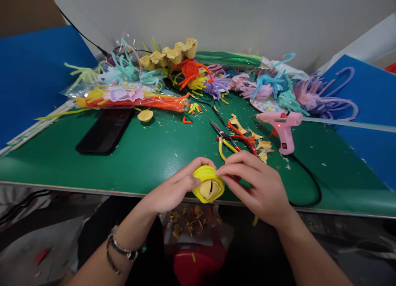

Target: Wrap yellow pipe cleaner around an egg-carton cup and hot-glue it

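Note:
A round yellow piece (208, 183), fuzzy strands coiled round a tan cup with a dark slit, is held up at the table's front edge. My left hand (177, 187) grips it from the left, fingers behind and thumb in front. My right hand (260, 185) pinches at its upper right rim; whether a strand end sits between those fingertips is too small to tell. Just beyond the right hand lie pliers with yellow handles (221, 147) and a red-handled tool (244, 139). Farther right stands a pink glue gun (284, 131) with a lit orange light.
On the green table (148, 154) lie a black phone (105, 131), a small tan cup (145, 115) and torn tan scraps (264, 145). Colourful fuzzy stems and a tan egg carton (173, 53) line the back. Blue panels (40, 71) flank both sides. A black cable (312, 178) curves at right.

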